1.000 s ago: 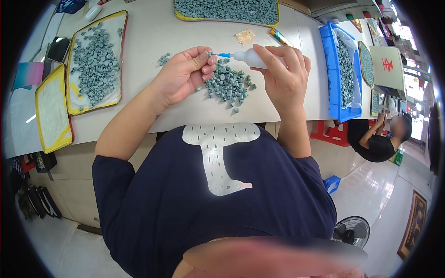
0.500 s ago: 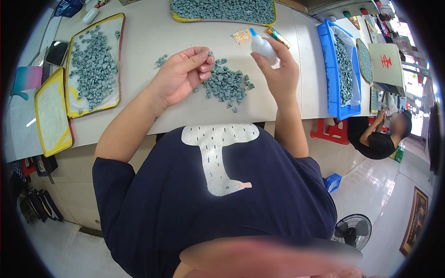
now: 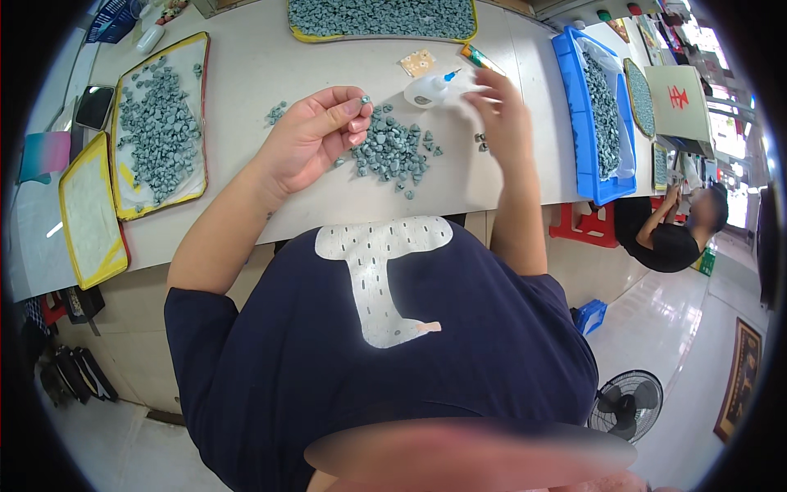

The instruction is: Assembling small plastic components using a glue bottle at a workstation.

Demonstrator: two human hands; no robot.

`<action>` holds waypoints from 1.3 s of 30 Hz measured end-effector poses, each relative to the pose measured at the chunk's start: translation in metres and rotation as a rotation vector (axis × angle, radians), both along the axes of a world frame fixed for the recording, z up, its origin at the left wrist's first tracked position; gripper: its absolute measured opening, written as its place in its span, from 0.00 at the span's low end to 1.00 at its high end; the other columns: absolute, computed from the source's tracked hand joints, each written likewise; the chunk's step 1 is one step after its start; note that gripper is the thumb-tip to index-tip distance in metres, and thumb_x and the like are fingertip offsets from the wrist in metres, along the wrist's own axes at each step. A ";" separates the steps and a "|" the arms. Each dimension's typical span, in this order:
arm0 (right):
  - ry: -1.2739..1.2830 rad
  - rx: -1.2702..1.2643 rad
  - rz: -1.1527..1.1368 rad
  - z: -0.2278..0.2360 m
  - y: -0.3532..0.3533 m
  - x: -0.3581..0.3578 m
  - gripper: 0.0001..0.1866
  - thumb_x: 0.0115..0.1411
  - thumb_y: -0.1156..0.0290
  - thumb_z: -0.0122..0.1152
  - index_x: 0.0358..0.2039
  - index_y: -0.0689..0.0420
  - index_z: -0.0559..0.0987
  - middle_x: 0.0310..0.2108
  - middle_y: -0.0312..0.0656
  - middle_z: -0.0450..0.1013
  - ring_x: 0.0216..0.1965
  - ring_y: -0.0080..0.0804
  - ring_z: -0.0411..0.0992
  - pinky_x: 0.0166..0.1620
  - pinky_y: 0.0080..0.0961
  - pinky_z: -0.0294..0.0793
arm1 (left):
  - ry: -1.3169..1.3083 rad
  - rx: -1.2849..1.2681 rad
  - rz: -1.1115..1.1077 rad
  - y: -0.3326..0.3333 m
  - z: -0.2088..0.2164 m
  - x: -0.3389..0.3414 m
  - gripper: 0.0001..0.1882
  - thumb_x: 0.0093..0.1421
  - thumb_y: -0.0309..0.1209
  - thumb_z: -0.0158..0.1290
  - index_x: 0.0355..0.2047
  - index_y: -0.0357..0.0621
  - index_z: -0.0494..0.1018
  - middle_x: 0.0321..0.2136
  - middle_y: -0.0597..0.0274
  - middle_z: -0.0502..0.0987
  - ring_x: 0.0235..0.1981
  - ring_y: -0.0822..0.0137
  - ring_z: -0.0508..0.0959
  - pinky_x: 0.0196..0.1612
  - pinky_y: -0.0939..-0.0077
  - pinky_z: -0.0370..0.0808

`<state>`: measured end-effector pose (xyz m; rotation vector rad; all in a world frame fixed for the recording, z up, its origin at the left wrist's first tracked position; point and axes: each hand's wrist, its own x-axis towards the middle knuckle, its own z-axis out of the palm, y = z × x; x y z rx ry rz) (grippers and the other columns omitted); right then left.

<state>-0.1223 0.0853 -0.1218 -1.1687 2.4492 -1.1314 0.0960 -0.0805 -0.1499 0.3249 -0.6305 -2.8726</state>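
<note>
Between thumb and forefinger, my left hand [image 3: 324,131] pinches one small green stone-like piece [image 3: 366,100]. Just below and right of it, a loose pile of similar pieces [image 3: 392,152] lies on the white table [image 3: 311,234]. A white squeeze bottle [image 3: 422,92] with a blue tip rests tilted on the table beyond the pile. To its right is my right hand [image 3: 504,111], fingers apart and slightly blurred, holding nothing that I can see. A few small dark pieces [image 3: 482,143] sit beside my right wrist.
Pieces fill a yellow-edged tray [image 3: 205,123] at left, another tray [image 3: 328,38] at the far side and a blue crate [image 3: 584,156] at right. A phone [image 3: 95,107] lies far left. A seated person [image 3: 672,238] is beyond the crate.
The squeeze bottle, held upright in my right hand before, now lies on the table, let go. My right hand has opened; my left hand keeps its pinch on the piece.
</note>
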 end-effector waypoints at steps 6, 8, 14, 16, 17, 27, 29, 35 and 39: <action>0.332 0.501 -0.248 0.003 0.041 -0.040 0.15 0.52 0.70 0.66 0.39 0.61 0.78 0.30 0.45 0.76 0.32 0.34 0.74 0.36 0.29 0.73 | 0.043 -0.004 -0.040 0.001 0.001 0.002 0.08 0.63 0.25 0.51 0.42 0.37 0.69 0.34 0.60 0.73 0.30 0.72 0.69 0.35 0.79 0.69; 0.212 0.588 -0.259 0.000 0.045 -0.043 0.14 0.52 0.70 0.65 0.38 0.61 0.78 0.28 0.45 0.76 0.30 0.34 0.74 0.35 0.28 0.72 | 0.046 -0.028 -0.049 0.002 0.001 0.002 0.08 0.63 0.25 0.50 0.42 0.38 0.69 0.34 0.60 0.73 0.30 0.72 0.69 0.36 0.79 0.69; 0.133 0.491 -0.230 -0.002 0.042 -0.052 0.10 0.52 0.73 0.62 0.35 0.63 0.78 0.28 0.44 0.76 0.29 0.33 0.74 0.35 0.28 0.73 | 0.060 -0.061 -0.064 0.005 0.003 0.000 0.07 0.63 0.25 0.50 0.41 0.38 0.69 0.35 0.60 0.73 0.31 0.72 0.69 0.36 0.79 0.69; 0.117 0.500 -0.217 0.002 0.038 -0.051 0.09 0.52 0.75 0.60 0.34 0.64 0.79 0.28 0.44 0.76 0.29 0.32 0.74 0.35 0.28 0.73 | 0.064 -0.067 -0.064 0.007 0.005 0.000 0.07 0.63 0.26 0.50 0.41 0.39 0.70 0.35 0.60 0.74 0.31 0.72 0.70 0.36 0.79 0.70; 0.117 0.500 -0.217 0.003 0.037 -0.050 0.09 0.52 0.75 0.60 0.34 0.64 0.79 0.28 0.44 0.76 0.29 0.32 0.74 0.35 0.28 0.73 | 0.066 -0.070 -0.063 0.007 0.005 0.001 0.07 0.63 0.26 0.50 0.41 0.39 0.70 0.35 0.60 0.74 0.31 0.72 0.70 0.37 0.78 0.70; -0.235 -0.165 -0.110 0.020 0.021 -0.018 0.11 0.60 0.78 0.55 0.43 0.67 0.75 0.32 0.43 0.76 0.32 0.25 0.74 0.37 0.19 0.74 | 0.066 -0.067 -0.084 0.000 0.006 0.006 0.07 0.63 0.26 0.51 0.40 0.39 0.71 0.34 0.60 0.75 0.31 0.72 0.72 0.38 0.79 0.72; -0.279 -0.263 -0.039 0.029 0.017 -0.006 0.12 0.61 0.79 0.54 0.45 0.67 0.74 0.33 0.43 0.76 0.33 0.25 0.74 0.38 0.18 0.74 | 0.072 -0.076 -0.082 0.002 0.006 0.007 0.06 0.62 0.25 0.51 0.40 0.39 0.71 0.34 0.61 0.75 0.30 0.72 0.72 0.38 0.79 0.72; -0.425 -0.425 0.192 0.048 0.006 0.035 0.12 0.61 0.80 0.56 0.45 0.68 0.75 0.34 0.43 0.75 0.33 0.25 0.73 0.38 0.18 0.74 | 0.100 -0.099 -0.082 0.003 0.011 0.006 0.06 0.62 0.25 0.52 0.40 0.40 0.71 0.34 0.61 0.75 0.30 0.73 0.73 0.38 0.80 0.73; -0.463 -0.451 0.258 0.048 0.001 0.048 0.11 0.60 0.80 0.58 0.43 0.69 0.76 0.34 0.44 0.75 0.33 0.25 0.73 0.38 0.17 0.73 | 0.114 -0.106 -0.095 0.004 0.014 0.006 0.06 0.62 0.25 0.52 0.39 0.40 0.71 0.34 0.61 0.75 0.30 0.73 0.72 0.38 0.79 0.73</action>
